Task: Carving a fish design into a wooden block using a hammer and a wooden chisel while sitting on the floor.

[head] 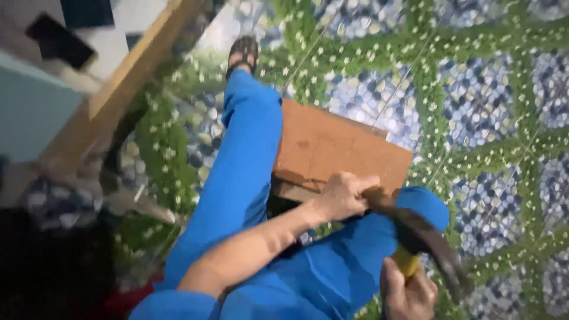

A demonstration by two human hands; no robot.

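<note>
A brown wooden board (341, 151) lies flat between my legs in blue trousers (246, 160). My left hand (344, 195) rests fingers-closed on the board's near edge, pressing it down. My right hand (409, 293) at the bottom grips the yellow handle of a hammer (424, 237), whose dark curved head is blurred and hangs over my right knee, close to the left hand. What lies under the left hand's fingers is hidden.
The floor is a mat with blue pebble and green leaf pattern (474, 101). My sandalled foot (242, 53) points to the top. A wooden beam (127, 83) runs along the left, with a dark blurred shape (53, 266) at bottom left.
</note>
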